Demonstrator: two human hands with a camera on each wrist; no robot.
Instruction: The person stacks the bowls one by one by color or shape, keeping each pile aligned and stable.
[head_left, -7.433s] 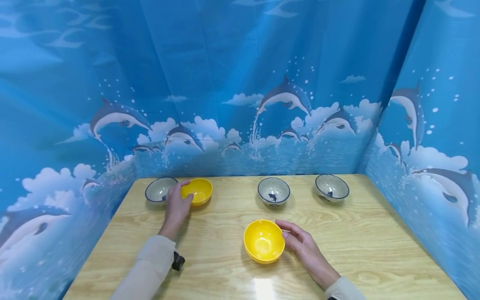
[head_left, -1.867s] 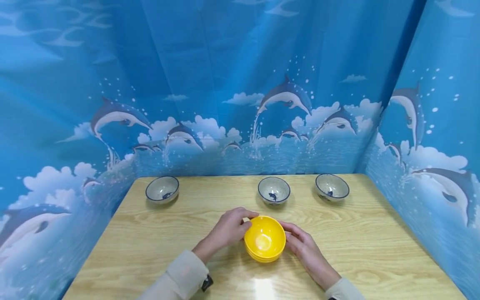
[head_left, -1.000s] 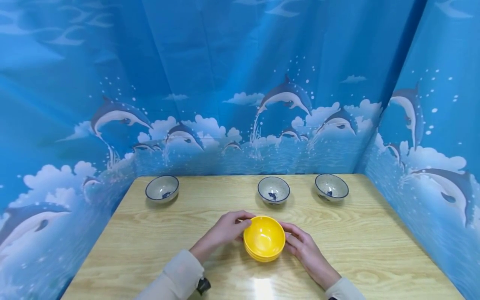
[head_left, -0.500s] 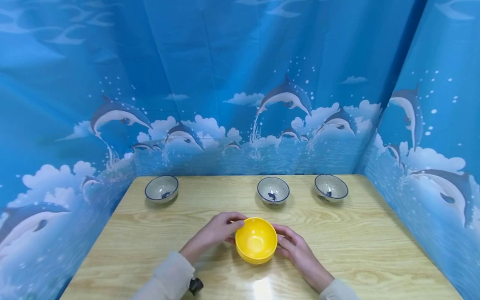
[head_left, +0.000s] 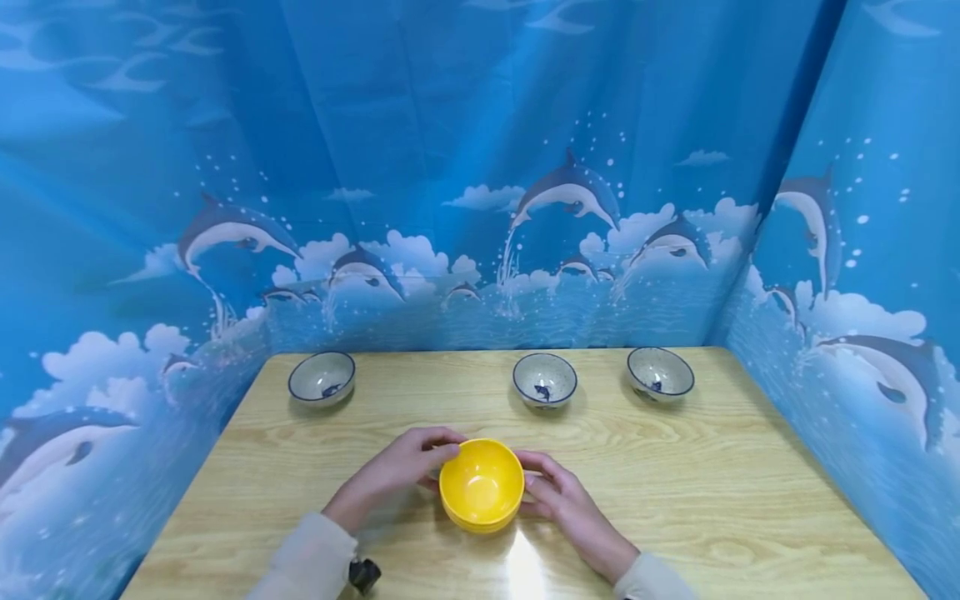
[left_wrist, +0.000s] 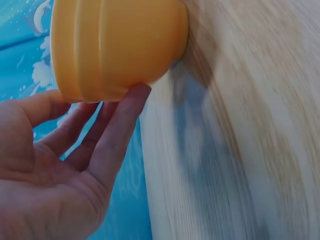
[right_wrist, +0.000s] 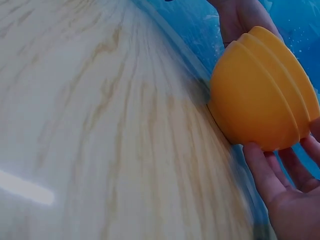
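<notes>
Nested in one another, the yellow bowls [head_left: 482, 483] form an upright stack near the front middle of the table. Rim lines in both wrist views show three of them. My left hand [head_left: 411, 460] holds the stack's left side, thumb by the top rim and fingers lower on the wall [left_wrist: 135, 45]. From the right, my right hand [head_left: 564, 505] holds the opposite side, its fingertips against the wall [right_wrist: 255, 95]. At its base the stack meets the table or lies very close to it; I cannot tell which.
Along the back edge of the wooden table [head_left: 720, 483] stand three grey-white bowls with dark blue rims: one at left [head_left: 322, 378], one near the middle [head_left: 545, 381], one at right [head_left: 660, 373]. A blue dolphin curtain [head_left: 450, 167] hangs behind and at both sides.
Earlier, my left hand held a lone yellow bowl at the back left; it then joined the stack. Over the last second both hands have moved the stack to the left.
</notes>
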